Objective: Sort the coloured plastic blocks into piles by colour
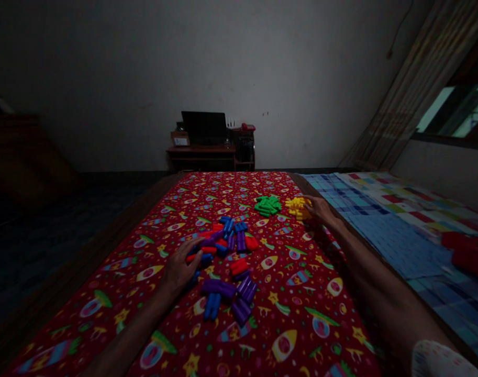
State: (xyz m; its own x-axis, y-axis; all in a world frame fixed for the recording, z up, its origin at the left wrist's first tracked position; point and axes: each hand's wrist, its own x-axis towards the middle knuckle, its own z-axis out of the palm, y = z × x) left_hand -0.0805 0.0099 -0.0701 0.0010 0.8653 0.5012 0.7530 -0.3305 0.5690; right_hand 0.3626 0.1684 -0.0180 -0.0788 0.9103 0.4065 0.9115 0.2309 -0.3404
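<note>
My left hand [180, 266] rests at the left edge of a mixed heap of plastic toy pieces, thumb and fingers apart around a red piece [206, 251]. Blue pieces [228, 226] and purple pieces [241, 242] lie in that heap. Nearer to me is a looser group with a purple piece [219, 287], a blue piece [212, 306] and a red piece [239, 267]. Farther off, my right hand [320, 210] touches the right side of a yellow pile [297, 207], its fingers apart. Left of it sits a green pile [267, 206].
A red cloth [160, 314] with rocket prints covers the long table. To the right is a bed with a blue checked sheet [403, 246]. A desk [201, 150] with a black monitor [204, 127] stands against the far wall. A curtain [403, 89] hangs beside the window.
</note>
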